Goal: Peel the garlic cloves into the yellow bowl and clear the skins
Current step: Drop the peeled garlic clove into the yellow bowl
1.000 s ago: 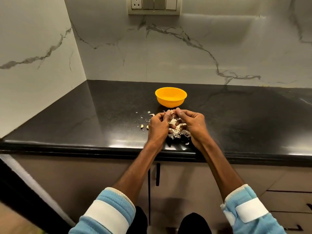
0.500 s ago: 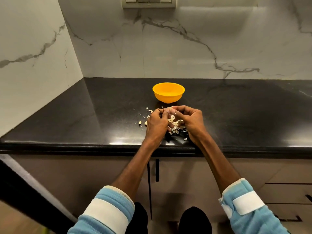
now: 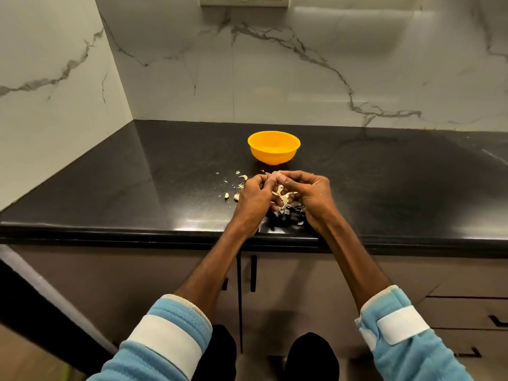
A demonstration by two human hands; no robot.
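Peeling midway: left hand (image 3: 254,199) and right hand (image 3: 312,195) fingers pinch one clove (image 3: 275,176); skins (image 3: 286,209) litter the worktop (image 3: 165,188); bowl (image 3: 273,156) at twelve o'clock seems empty.

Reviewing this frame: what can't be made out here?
Head view only.
- Yellow bowl: its near wall hides the bottom; cloves inside cannot be told.
- Garlic clove: pinched between left hand and right hand; fingers cover it, so how far peeled is unclear.
- Skins: the pile lies partly under both hands.
- Switch plate: cut off by the top edge.
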